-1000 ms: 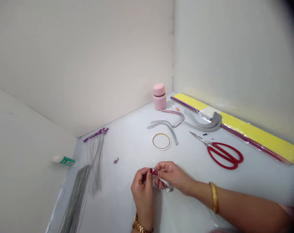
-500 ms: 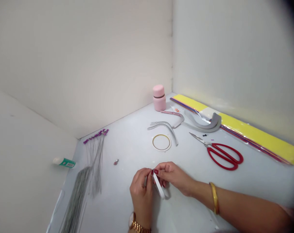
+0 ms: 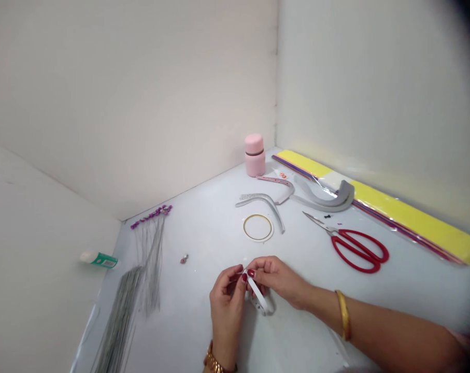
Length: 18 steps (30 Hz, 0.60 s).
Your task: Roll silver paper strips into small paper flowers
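A narrow white paper strip [image 3: 259, 294] is bent into a small loop, pinched at its top end between my two hands. My left hand [image 3: 227, 305], with a gold wristwatch on the wrist, holds the strip from the near side. My right hand [image 3: 275, 280], wearing a gold bangle higher on the forearm, grips the same end from the right. The red-painted fingernails meet at the pinch. The fingers hide part of the loop.
Near the hands lie a gold-edged tape ring [image 3: 257, 228], curved white strips [image 3: 264, 203] and red-handled scissors [image 3: 359, 251]. Further off are a pink jar [image 3: 255, 155], yellow paper sheets [image 3: 408, 212], a glue tube [image 3: 98, 260] and grey wires [image 3: 120, 316].
The white strip has gone from a crumpled bunch to a narrow loop hanging below the fingers. My hands stay close together at the same spot.
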Tool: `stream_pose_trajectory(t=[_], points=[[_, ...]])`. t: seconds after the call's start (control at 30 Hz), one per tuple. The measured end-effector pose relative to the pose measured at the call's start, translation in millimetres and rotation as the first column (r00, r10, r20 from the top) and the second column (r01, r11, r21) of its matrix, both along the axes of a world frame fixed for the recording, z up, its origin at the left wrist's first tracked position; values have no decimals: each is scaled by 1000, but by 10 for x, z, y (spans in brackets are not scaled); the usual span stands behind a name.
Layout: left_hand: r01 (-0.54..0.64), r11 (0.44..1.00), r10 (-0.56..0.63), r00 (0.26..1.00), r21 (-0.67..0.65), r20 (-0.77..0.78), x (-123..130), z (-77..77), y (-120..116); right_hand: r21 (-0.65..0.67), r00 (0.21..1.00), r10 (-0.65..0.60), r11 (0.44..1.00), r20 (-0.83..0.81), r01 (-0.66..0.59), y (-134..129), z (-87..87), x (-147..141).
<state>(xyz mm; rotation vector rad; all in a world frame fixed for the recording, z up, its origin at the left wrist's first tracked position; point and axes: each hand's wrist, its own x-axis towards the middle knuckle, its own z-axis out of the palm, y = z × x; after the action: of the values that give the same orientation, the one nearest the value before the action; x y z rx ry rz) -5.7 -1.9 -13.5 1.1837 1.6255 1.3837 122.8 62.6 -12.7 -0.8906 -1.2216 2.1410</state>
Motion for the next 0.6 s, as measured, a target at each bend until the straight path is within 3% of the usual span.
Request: stream_pose_trajectory(t=[0.23, 0.37, 0.6], points=[[-50, 999, 51, 996, -17, 75, 13, 11, -7, -12, 1000, 12, 1000, 11, -12, -7, -25, 0], [-1, 999, 6, 990, -41, 141, 19, 42, -3, -20, 1000, 30, 999, 5, -30, -1, -23, 7], [2, 1000, -3, 995, 3, 101, -18, 26, 14, -30, 996, 88, 996, -25, -89, 19, -8, 25]])
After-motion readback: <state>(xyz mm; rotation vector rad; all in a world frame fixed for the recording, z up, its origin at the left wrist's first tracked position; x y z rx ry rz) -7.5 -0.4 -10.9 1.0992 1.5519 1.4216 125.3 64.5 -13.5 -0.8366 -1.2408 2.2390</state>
